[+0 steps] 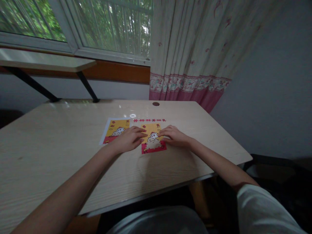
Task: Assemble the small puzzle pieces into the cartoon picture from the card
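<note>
A partly assembled jigsaw puzzle (153, 135) lies flat on the desk, yellow above and red below, with a white cartoon animal in a red hat. Bare wood colour shows through a jagged gap in its lower middle. My left hand (131, 138) rests at its left edge, fingers stretched out and touching it. From the opposite side, my right hand (175, 136) lays its fingertips on the right edge, thumb apart from the fingers. Beyond the puzzle, several small red jigsaw pieces (148, 120) form a row. A printed picture (112, 131) of the same design lies partly behind my left hand.
The pale wooden desk (60, 146) has a round brown cable hole (156, 104) near its back edge. A raised shelf (48, 61) on black legs stands at the back left. Behind are a window (109, 29) and a patterned curtain (187, 65).
</note>
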The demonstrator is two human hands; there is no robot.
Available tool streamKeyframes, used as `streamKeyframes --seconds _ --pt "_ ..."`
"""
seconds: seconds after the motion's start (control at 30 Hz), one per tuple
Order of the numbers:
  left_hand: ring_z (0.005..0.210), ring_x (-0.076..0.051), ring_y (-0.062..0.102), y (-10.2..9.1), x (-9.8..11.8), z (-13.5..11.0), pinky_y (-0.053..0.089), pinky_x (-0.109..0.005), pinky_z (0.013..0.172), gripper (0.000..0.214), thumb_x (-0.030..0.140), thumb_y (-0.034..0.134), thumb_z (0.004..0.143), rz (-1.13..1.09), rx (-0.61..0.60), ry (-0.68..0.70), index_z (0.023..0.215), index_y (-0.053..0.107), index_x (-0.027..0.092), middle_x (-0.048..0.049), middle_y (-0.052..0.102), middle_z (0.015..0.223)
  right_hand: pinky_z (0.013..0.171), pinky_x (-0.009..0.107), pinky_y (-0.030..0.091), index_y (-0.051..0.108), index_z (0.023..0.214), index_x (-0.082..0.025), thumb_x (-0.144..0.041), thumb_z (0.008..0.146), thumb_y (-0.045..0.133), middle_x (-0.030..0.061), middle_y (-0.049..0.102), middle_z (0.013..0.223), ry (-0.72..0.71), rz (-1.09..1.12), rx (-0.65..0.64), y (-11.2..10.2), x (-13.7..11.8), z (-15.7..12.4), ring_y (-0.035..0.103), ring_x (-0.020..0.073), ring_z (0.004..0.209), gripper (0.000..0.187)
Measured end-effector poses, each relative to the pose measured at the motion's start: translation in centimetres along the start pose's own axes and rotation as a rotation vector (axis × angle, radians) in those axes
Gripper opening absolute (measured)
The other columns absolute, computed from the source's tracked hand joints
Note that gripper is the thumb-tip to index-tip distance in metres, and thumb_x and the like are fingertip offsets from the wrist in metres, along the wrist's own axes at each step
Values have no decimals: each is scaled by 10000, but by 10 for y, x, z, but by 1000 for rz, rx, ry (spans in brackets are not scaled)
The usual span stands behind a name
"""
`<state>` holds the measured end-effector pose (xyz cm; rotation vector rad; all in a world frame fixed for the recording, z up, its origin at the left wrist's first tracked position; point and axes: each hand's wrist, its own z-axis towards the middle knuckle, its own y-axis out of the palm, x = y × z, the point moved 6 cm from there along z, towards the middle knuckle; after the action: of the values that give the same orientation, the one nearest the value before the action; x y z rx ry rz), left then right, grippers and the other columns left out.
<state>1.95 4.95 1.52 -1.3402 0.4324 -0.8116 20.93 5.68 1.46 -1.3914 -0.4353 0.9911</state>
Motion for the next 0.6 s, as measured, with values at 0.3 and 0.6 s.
streamKeyframes --seconds 0.3,0.6 --pt "1076 -263 536 0 1 0 439 -461 906 313 248 449 866 22 -12 -18 1111 639 200 -108 594 1188 882 399 355 517 1276 -233 -345 895 462 101 557 1224 348 -261 52 -20 70 13 487 255 1075 401" --pt "1080 -266 537 0 1 0 436 -461 906 315 258 455 870 15 -10 -24 1120 635 195 -112 593 1189 880 358 363 612 1171 -259 -386 897 461 71 585 1174 360 -229 130 -15 77 47 504 222 1041 337"
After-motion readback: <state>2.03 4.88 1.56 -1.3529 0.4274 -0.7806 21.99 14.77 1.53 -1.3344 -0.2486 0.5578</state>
